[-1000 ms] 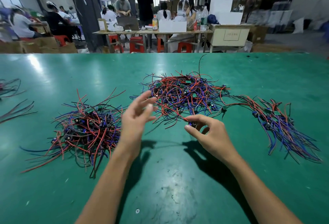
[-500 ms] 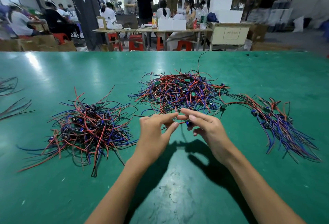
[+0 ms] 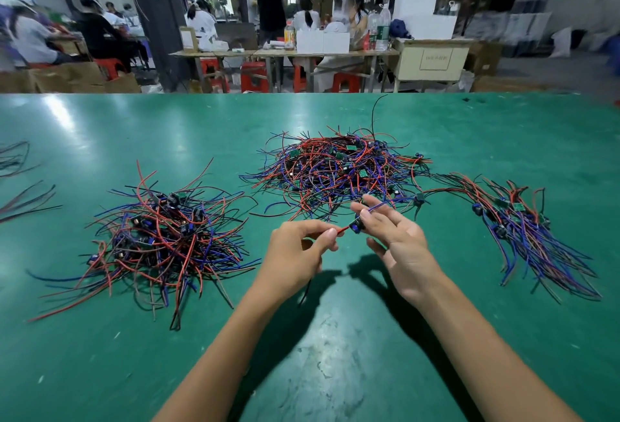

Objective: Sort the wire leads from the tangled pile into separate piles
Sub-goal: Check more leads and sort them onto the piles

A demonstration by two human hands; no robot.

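Three heaps of wire leads lie on the green worktop [image 3: 100, 371]: the tangled pile [image 3: 335, 169] at centre, a left pile [image 3: 161, 240] and a right pile [image 3: 523, 237]. Just in front of the centre heap, the left hand [image 3: 298, 253] pinches the red wire of one lead [image 3: 355, 225], fingers curled; the right hand [image 3: 399, 243] holds its dark component between thumb and forefinger, other fingers loosely spread.

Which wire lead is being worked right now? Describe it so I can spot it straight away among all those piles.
On the green table, look just in front of the big tangled middle pile, where the two hands meet. The lead is stretched between them: the left hand pinches its red wire, the right hand holds its small dark component. Unlike the rest, it is lifted clear of every pile.
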